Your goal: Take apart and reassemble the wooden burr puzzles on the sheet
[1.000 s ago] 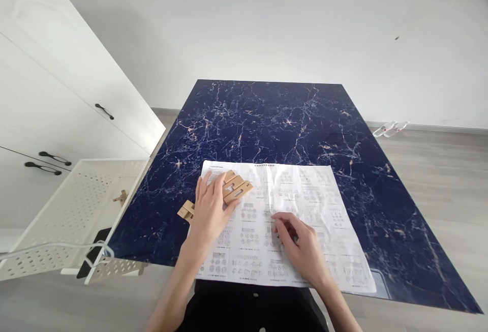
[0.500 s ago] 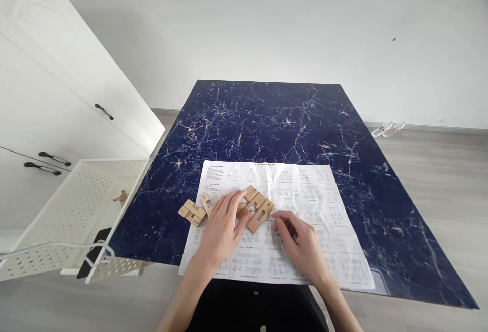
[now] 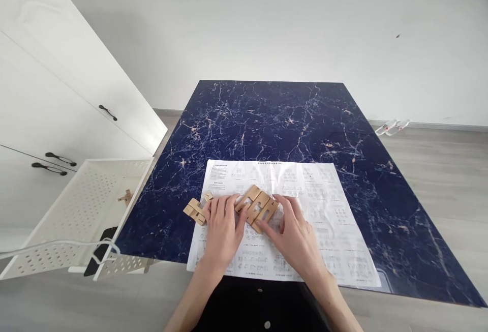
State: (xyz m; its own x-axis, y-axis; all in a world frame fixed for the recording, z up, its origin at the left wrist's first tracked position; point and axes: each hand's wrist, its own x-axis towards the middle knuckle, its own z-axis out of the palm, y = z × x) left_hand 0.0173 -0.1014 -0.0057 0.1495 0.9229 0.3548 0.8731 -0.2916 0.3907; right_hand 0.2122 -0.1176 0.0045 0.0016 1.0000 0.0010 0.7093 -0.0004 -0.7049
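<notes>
Wooden pieces point(image 3: 256, 206) half under hands (print illegible)

flat tan wooden slotted pieces point(image 3: 256, 206), joined in a cluster, one marked 2, lie on the printed sheet point(image 3: 324, 210). smaller wooden pieces point(image 3: 196, 210) lie flat just left, at the sheet's left edge.

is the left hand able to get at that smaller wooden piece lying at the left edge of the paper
Probably yes. The left hand rests right beside the smaller wooden piece, which lies uncovered at the edge of the instruction sheet with nothing between them. The fingers currently touch the larger slotted wooden pieces.
</notes>
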